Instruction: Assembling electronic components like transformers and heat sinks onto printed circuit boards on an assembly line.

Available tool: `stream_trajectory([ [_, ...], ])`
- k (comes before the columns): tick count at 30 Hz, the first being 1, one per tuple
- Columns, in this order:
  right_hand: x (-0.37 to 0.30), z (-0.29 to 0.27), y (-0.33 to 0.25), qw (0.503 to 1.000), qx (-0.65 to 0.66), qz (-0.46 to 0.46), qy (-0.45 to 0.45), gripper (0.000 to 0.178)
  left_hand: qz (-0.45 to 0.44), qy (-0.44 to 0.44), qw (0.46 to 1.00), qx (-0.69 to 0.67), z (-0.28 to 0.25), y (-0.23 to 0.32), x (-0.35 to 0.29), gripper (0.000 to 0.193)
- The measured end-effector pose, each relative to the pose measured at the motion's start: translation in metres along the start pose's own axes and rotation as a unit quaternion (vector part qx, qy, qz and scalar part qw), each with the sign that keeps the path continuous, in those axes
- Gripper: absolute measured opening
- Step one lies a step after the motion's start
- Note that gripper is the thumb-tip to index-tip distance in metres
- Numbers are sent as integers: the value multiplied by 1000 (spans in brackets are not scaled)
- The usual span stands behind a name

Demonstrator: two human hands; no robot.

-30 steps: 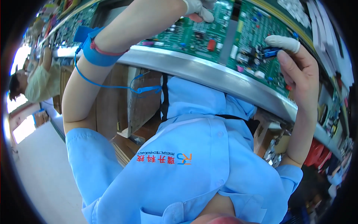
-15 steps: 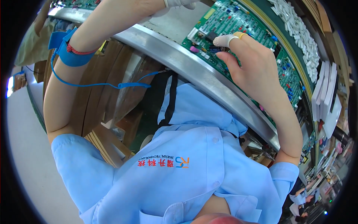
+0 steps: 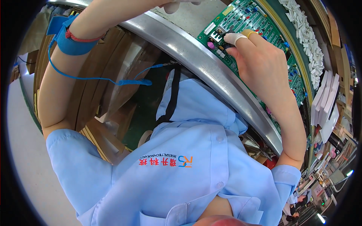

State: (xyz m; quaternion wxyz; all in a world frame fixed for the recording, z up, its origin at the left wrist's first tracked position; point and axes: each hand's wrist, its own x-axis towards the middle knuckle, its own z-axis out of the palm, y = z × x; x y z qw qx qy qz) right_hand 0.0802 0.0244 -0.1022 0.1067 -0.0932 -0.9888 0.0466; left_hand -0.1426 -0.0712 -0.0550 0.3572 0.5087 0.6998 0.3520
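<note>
Over the green circuit board (image 3: 237, 19) at the upper right, my right hand (image 3: 262, 62) has its thumb and index finger closed on a small black component (image 3: 228, 46). White and yellow finger cots cover fingertips of this hand. The fingers partly hide the component, and whether it is seated in the board I cannot tell. Beside it on the board are a pink part (image 3: 210, 45) and a black-and-white part (image 3: 216, 35). My left hand (image 3: 177, 5), with white finger cots, is mostly cut off by the top edge; what it holds, if anything, is out of sight.
A metal rail (image 3: 181, 49) runs along the bench's near edge. Beyond the board lie many white tubular pieces (image 3: 301, 34) and a stack of white slabs (image 3: 325, 98). A blue wrist strap (image 3: 77, 41) on my left arm trails a coiled cord (image 3: 134, 82). Cardboard (image 3: 94, 75) stands below the bench.
My view has shifted a little. My right hand stays closed at the board's near left part, where the black-and-white part now shows. My left hand has slipped further past the top edge.
</note>
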Motion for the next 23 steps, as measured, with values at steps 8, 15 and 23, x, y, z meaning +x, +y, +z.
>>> stream_trajectory([
  [8,-11,-17,10,992,81,70,59,32,-44,-73,996,-39,12,4,-6,29],
  [15,-48,-42,18,940,205,272,32,29,1,-122,991,52,38,19,-11,18],
  [23,-99,-37,36,921,248,295,62,26,332,-123,849,393,77,18,0,35],
])
